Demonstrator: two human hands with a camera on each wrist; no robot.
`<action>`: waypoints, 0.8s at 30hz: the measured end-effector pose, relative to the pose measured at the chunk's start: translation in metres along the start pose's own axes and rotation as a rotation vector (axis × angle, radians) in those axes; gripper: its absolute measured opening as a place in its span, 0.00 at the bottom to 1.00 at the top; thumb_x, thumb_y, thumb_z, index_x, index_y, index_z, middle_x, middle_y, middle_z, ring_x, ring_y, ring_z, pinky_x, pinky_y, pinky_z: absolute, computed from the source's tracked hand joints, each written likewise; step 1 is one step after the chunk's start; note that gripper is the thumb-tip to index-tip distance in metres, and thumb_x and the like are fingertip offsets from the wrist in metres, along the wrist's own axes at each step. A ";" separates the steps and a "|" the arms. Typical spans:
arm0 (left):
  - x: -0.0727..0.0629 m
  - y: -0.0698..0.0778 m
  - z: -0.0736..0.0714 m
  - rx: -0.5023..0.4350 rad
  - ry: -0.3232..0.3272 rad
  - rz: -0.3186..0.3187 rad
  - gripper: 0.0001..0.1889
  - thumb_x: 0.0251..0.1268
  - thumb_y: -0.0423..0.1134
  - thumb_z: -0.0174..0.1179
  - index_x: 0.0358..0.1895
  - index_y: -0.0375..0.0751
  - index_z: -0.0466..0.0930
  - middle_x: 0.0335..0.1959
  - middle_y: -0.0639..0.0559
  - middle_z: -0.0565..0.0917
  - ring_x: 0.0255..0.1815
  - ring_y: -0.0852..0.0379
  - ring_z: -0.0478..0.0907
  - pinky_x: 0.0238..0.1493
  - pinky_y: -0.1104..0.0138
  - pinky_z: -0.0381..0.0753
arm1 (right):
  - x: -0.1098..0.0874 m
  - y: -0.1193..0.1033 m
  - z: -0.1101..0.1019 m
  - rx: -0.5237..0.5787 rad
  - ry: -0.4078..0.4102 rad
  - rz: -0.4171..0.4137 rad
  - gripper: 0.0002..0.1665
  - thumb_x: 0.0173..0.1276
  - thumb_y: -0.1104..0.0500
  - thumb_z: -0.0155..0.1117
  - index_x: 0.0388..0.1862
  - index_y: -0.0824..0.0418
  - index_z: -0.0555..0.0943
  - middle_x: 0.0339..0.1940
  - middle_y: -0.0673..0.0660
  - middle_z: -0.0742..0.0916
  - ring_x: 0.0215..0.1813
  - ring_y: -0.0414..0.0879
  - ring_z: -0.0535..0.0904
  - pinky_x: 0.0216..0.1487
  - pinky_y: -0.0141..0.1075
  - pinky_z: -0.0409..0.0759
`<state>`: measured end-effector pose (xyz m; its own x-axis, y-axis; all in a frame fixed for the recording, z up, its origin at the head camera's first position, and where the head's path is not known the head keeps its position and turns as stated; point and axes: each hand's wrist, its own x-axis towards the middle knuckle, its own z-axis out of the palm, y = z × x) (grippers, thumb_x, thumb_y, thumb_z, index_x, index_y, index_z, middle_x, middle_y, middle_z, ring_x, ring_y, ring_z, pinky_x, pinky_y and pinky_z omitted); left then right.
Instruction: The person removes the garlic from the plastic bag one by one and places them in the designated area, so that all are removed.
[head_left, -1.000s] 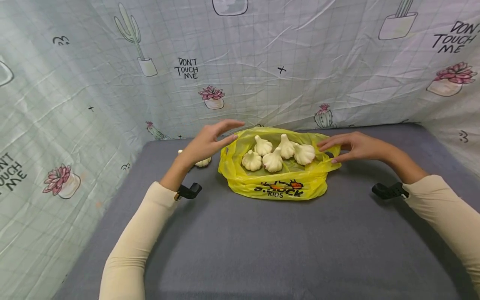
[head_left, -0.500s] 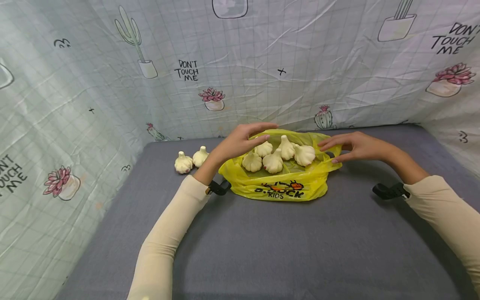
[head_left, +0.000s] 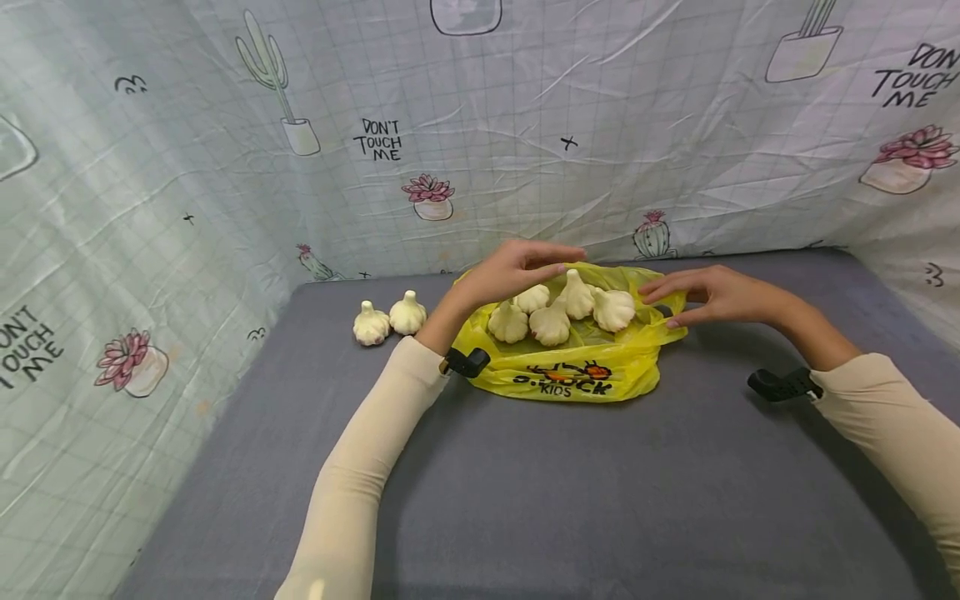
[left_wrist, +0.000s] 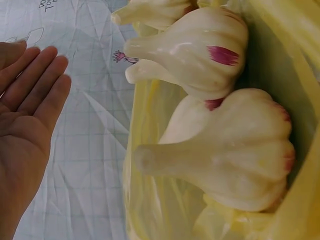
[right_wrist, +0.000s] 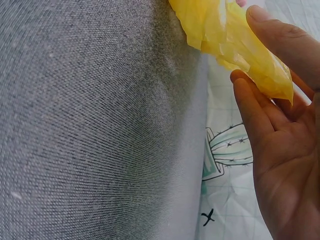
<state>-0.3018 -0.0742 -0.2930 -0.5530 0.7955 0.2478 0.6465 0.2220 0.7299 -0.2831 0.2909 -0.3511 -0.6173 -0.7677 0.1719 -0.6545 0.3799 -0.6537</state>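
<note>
A yellow plastic bag [head_left: 570,379] with printed lettering lies on the grey table, its mouth spread upward. Several white garlic bulbs [head_left: 613,310] sit inside it, stems up. My left hand [head_left: 517,267] hovers above the bag's back left side, fingers extended; its palm [left_wrist: 20,140] is bare in the left wrist view, apart from the garlic [left_wrist: 230,150]. At the bag's right end, my right hand [head_left: 712,293] holds the rim, with the yellow plastic [right_wrist: 225,35] between thumb and fingers in the right wrist view.
Two more garlic bulbs, one of them nearer the left edge [head_left: 371,323] and its neighbour [head_left: 407,312], stand on the grey table [head_left: 570,500] left of the bag. A patterned curtain [head_left: 510,125] rises just behind the table and along its sides.
My left hand has moved right, from the bag's left edge to above its garlic, uncovering the two bulbs on the table. The right hand stays at the bag's rim.
</note>
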 end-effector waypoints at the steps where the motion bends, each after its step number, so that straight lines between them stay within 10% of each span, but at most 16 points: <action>1: 0.002 0.000 0.000 0.000 -0.007 -0.002 0.19 0.82 0.39 0.52 0.69 0.39 0.77 0.66 0.45 0.80 0.67 0.46 0.77 0.61 0.67 0.79 | 0.000 0.000 0.000 -0.004 0.001 0.000 0.26 0.66 0.65 0.73 0.63 0.60 0.83 0.69 0.58 0.80 0.71 0.26 0.66 0.59 0.23 0.74; 24: 0.039 -0.016 0.012 -0.072 -0.147 -0.083 0.16 0.78 0.38 0.57 0.62 0.37 0.82 0.60 0.41 0.83 0.62 0.48 0.80 0.60 0.69 0.78 | 0.000 0.002 0.002 0.009 -0.016 0.032 0.25 0.67 0.64 0.72 0.63 0.60 0.82 0.69 0.63 0.79 0.70 0.24 0.65 0.59 0.24 0.75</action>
<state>-0.3273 -0.0405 -0.3027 -0.5166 0.8512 0.0924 0.5597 0.2542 0.7887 -0.2838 0.2909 -0.3538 -0.6305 -0.7636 0.1392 -0.6309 0.3997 -0.6650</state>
